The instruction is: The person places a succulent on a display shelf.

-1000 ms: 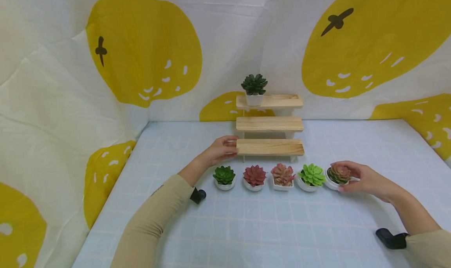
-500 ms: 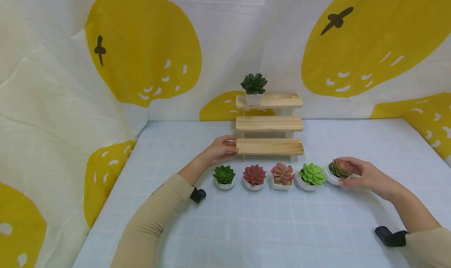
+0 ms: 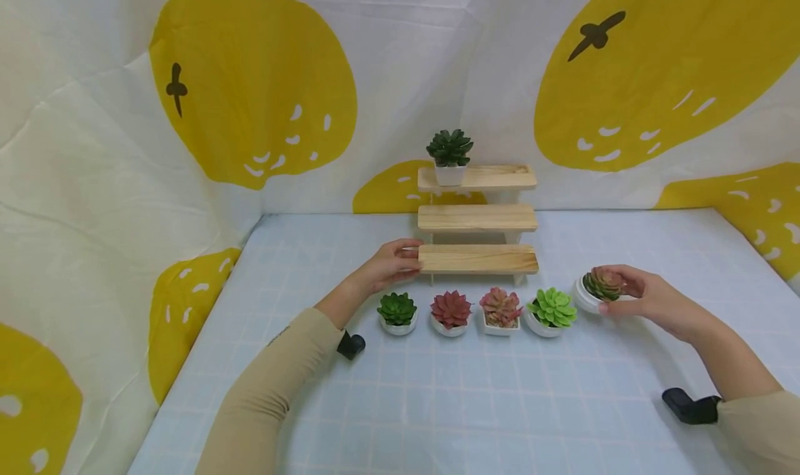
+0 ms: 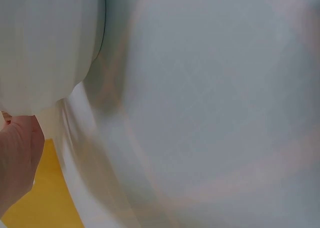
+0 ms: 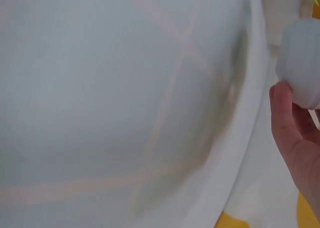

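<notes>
My right hand (image 3: 656,305) holds a succulent with reddish-green leaves (image 3: 603,285) by its round white pot (image 5: 302,62), to the right of a row of potted succulents. The pot looks lifted off the cloth in the right wrist view. My left hand (image 3: 394,267) grips the left end of the lowest board of a three-tier wooden display stand (image 3: 478,260); some of its fingertips are hidden behind the board. A dark green succulent (image 3: 451,148) in a square white pot stands at the left of the top tier.
In front of the stand sit a green succulent (image 3: 397,310), a dark red one (image 3: 451,310), a pink one (image 3: 501,308) and a bright green one (image 3: 553,308), all in white pots. Pale checked cloth (image 3: 475,405) covers the table. A lemon-print curtain (image 3: 400,79) hangs behind.
My right hand has raised the reddish-green succulent and carried it slightly away from me, apart from the bright green one. My left hand stays at the stand.
</notes>
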